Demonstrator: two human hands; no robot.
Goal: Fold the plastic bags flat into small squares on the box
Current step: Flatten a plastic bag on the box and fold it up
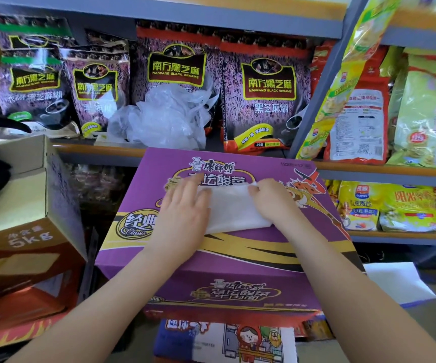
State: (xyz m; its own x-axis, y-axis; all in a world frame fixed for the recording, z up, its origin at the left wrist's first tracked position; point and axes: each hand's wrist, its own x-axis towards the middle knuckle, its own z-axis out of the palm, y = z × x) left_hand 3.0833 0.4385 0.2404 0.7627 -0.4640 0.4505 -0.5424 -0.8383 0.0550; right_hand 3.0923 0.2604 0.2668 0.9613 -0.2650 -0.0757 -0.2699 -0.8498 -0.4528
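A white plastic bag [234,208], folded into a flat rectangle, lies on top of the purple noodle box [238,255]. My left hand [183,213] presses flat on the bag's left part, fingers spread. My right hand [272,200] pinches the bag's upper right edge between thumb and fingers. On the shelf behind the box sits a crumpled heap of clear plastic bags [164,116].
Black sesame packets [266,100] line the shelf behind the heap, and cereal packets [384,203] fill the shelves on the right. An open brown carton [25,205] stands on the left. A white sheet [397,281] lies low on the right.
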